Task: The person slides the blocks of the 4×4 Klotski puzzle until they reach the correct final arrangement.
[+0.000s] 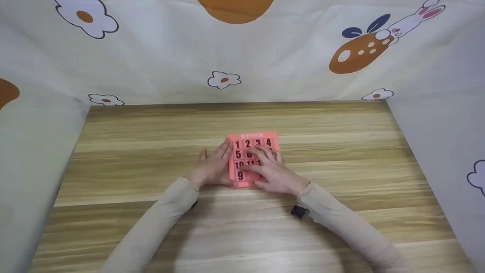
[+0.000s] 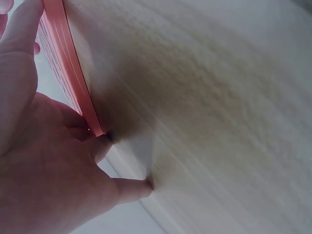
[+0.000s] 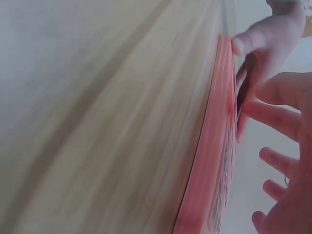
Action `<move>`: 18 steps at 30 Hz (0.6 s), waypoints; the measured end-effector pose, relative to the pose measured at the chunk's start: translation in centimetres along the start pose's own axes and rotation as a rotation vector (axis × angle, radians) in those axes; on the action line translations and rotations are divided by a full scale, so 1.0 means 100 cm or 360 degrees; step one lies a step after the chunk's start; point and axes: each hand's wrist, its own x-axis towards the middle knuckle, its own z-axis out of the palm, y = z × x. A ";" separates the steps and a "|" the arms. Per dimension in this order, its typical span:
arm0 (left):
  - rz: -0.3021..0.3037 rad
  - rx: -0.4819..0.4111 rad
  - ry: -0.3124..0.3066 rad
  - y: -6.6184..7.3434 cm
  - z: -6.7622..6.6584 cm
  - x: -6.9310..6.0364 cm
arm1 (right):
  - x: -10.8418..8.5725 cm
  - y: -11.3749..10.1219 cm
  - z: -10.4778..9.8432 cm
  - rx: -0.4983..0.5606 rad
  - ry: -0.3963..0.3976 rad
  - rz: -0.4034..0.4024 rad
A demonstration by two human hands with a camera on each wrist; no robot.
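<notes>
A pink-red number sliding puzzle (image 1: 253,135) lies flat on the wooden table, and its tiles 1 to 4, 5, 10, 11 and 9 can be read. Along its left side rests my left hand (image 1: 212,167), fingers fairly straight against the edge and thumb at the near left corner. The left wrist view has that hand (image 2: 46,161) touching the puzzle's side wall (image 2: 73,63). My right hand (image 1: 278,173) is over the puzzle's right half with spread, slightly bent fingers, hiding several tiles. In the right wrist view, the right hand's fingers (image 3: 275,158) hold nothing.
The wooden table (image 1: 151,151) stretches around the puzzle on all sides. A pale cloth (image 1: 163,57) printed with flowers, oranges and a rabbit hangs behind it. Plain pale walls (image 1: 428,76) close in the left and right sides.
</notes>
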 end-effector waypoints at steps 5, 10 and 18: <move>-0.0007 -0.0009 0.0001 0.001 0.000 -0.001 | -0.004 0.002 -0.003 0.0011 0.0113 -0.0009; -0.0027 -0.0019 -0.0007 0.001 0.000 -0.001 | -0.023 0.008 -0.008 -0.0115 0.0269 0.0122; -0.0008 -0.0025 0.0024 -0.001 0.002 0.002 | -0.037 0.005 -0.006 -0.0071 -0.0003 0.0078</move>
